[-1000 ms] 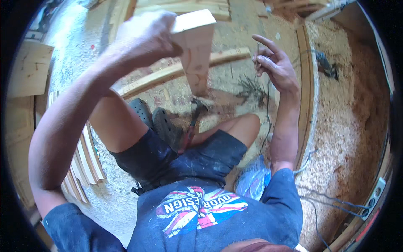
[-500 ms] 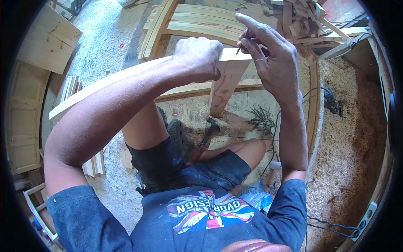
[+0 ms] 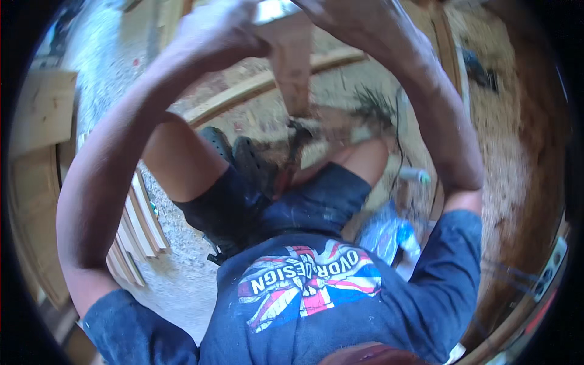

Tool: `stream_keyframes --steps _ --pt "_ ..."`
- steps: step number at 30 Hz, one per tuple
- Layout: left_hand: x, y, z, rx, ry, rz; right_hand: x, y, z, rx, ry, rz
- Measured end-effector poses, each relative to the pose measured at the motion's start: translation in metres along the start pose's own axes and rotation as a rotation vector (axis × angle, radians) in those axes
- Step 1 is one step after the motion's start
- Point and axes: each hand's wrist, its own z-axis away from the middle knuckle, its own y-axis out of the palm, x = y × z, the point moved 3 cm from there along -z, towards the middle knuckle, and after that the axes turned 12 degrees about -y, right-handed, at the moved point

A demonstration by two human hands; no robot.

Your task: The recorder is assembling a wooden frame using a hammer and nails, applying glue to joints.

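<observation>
Sawdust floor (image 3: 517,158), curved wood strips (image 3: 143,225), left hand (image 3: 213,30) gripping wooden block (image 3: 292,67)

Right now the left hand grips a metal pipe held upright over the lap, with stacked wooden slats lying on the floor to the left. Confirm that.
Not quite: in the head view the left hand grips a wooden block, not a metal pipe. It is held upright over the lap, and the stacked wooden slats do lie on the floor to the left.

Wood block (image 3: 292,67) between raised hands; stacked slats (image 3: 137,234) left; cable (image 3: 398,140) right.
</observation>
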Motion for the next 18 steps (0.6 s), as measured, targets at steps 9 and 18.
stream_keyframes --steps 9,18 --pt "-0.007 -0.001 0.0 0.069 0.021 0.037 0.013 -0.016 -0.005 0.022 -0.032 -0.036" --pt "-0.001 0.0 -0.002 0.048 -0.015 0.084 -0.03 0.084 0.183 -0.569 0.841 -0.04"
